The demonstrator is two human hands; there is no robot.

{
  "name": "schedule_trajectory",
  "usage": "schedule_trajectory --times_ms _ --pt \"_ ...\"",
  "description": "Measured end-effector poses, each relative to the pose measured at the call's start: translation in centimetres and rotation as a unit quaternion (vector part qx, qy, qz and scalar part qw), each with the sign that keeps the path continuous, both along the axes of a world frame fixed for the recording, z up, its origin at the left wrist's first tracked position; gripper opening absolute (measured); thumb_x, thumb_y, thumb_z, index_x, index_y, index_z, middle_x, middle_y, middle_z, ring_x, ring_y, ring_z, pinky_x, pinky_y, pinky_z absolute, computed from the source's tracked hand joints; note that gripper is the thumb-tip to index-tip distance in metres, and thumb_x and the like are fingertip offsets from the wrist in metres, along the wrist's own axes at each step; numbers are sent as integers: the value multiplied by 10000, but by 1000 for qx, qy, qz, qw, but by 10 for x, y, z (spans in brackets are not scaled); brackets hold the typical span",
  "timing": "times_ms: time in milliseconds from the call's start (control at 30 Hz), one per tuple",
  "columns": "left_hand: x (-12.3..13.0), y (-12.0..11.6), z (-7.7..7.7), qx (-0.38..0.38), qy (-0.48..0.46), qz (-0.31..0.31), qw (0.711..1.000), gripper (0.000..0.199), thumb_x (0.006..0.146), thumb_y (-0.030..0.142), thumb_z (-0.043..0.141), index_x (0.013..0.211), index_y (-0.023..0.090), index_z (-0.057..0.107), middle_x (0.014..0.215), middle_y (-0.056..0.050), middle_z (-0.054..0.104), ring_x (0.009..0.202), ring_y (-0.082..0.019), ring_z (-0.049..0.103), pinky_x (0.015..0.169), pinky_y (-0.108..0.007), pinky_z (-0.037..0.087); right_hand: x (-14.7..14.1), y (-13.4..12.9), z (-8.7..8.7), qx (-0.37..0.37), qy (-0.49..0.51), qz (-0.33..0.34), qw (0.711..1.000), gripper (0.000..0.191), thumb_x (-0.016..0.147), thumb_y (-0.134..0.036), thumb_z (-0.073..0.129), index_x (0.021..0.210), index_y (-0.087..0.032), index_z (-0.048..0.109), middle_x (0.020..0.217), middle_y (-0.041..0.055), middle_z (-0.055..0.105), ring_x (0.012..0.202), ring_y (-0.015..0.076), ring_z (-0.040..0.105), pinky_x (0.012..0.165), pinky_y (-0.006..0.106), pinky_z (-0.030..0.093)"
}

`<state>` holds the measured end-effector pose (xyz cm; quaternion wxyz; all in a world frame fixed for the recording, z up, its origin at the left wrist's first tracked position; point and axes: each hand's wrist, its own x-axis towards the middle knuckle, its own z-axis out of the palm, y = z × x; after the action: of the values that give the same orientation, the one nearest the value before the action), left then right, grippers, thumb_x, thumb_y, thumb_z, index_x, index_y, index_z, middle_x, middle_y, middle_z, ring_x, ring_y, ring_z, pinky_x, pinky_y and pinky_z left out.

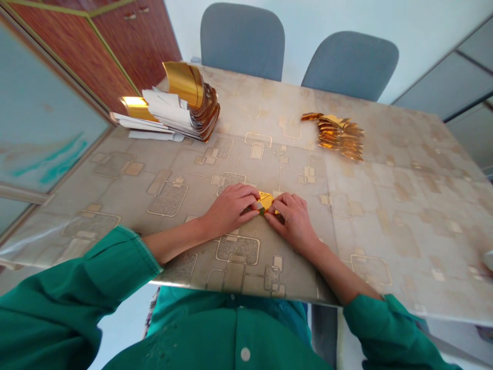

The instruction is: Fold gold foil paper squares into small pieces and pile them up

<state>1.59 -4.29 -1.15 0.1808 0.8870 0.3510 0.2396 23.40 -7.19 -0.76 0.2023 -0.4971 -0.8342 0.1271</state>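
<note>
Near edge of table (404,241), centre: left hand (231,209) and right hand (290,222) both clenched, pinching small gold foil piece (265,201) between fingertips. Toward far edge: curled gold strips (206,110) on white papers (154,123), left; folded gold pieces (333,134), right.

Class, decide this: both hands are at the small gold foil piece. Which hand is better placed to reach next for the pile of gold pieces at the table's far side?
Probably the right hand. It lies on the pile's side of the gold foil piece, nearer the pile of gold pieces; the left hand lies farther away.
</note>
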Motion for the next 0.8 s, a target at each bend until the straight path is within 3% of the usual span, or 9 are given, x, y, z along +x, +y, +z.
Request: schedule_trajectory --times_ms 467,800 --pt "-1 3 3 -58 -4 7 998 103 888 251 687 891 182 611 1159 -54 628 1087 -235 544 940 -396 421 -2 0 -1 -13 2 -23 1000 114 885 -282 670 841 -199 605 878 23 595 860 204 500 826 344 327" --pt "-6 3 -5 36 6 -30 999 150 963 284 592 1034 260 722 1141 -48 647 1048 -220 560 911 -395 458 11 0 -2 66 -36 86 993 198 983 -314 547 1043 -278 732 948 51 642 909 207 494 863 374 363"
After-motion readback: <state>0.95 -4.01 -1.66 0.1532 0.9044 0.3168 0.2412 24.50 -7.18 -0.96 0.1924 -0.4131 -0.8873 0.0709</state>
